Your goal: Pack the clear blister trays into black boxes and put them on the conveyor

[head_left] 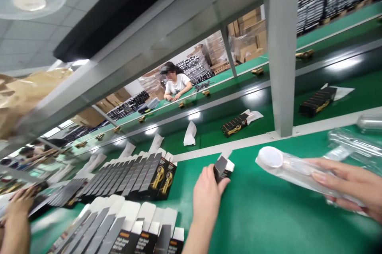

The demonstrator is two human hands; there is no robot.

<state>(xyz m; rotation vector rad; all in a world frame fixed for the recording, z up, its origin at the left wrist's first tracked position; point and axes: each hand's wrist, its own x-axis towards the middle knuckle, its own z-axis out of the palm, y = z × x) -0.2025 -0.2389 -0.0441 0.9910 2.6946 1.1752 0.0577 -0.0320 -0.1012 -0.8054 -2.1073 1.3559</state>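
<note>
So we're at a green workbench (244, 222) in a busy workshop, gray post (282, 55) at its far edge. Our left hand (205, 192), left of the post and nearer us, is wrapped around a small black box (221, 168), hiding most of it. Our right hand (352, 186) grips a plastic-wrapped item (295, 170) just in front of the post; we can't make out the contents. Right of the post: clear plastic packs (355, 142). Left: rows of black boxes (149, 178), the nearest cut off. Behind, the post blocks some of the belt (209, 126).
</note>
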